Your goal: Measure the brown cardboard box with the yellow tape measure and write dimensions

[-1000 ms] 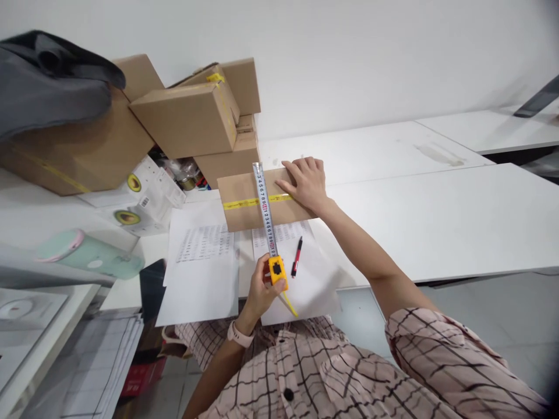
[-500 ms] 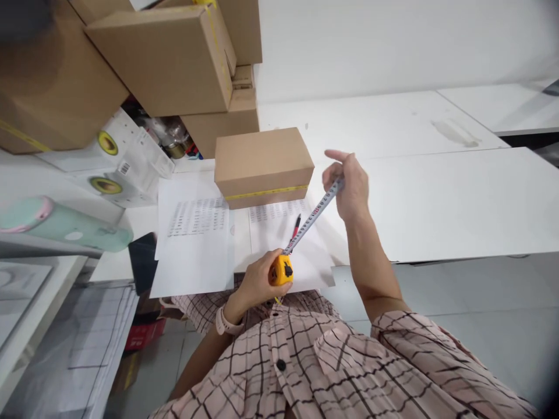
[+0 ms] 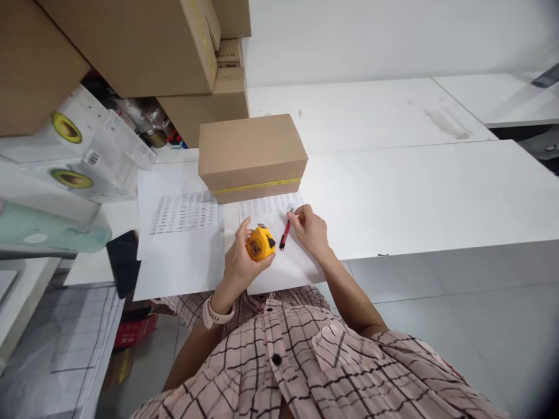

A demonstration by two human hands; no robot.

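Note:
My left hand (image 3: 241, 261) is closed around a yellow tape measure (image 3: 261, 242), with the blade drawn in apart from its short end hook. A red and black pen (image 3: 285, 233) is at the fingertips of my right hand (image 3: 311, 230), which pinch it near its far end, just over the paper. Under both hands lies a printed sheet (image 3: 279, 270). Behind them a closed brown cardboard box (image 3: 253, 148) stands on the far part of the sheets, a yellow tape strip along its front face.
A second printed sheet (image 3: 174, 262) lies to the left, beside a dark phone-like slab (image 3: 123, 262) and a green bottle (image 3: 56, 227). Large cartons (image 3: 131, 46) and white boxes with avocado pictures (image 3: 100, 139) are stacked at the back left. The white table (image 3: 414, 192) extends right.
The tape blade, stretched between my hands before, has gone back into its case. My right hand has moved down and left from the blade's end to the pen. The view has shifted slightly.

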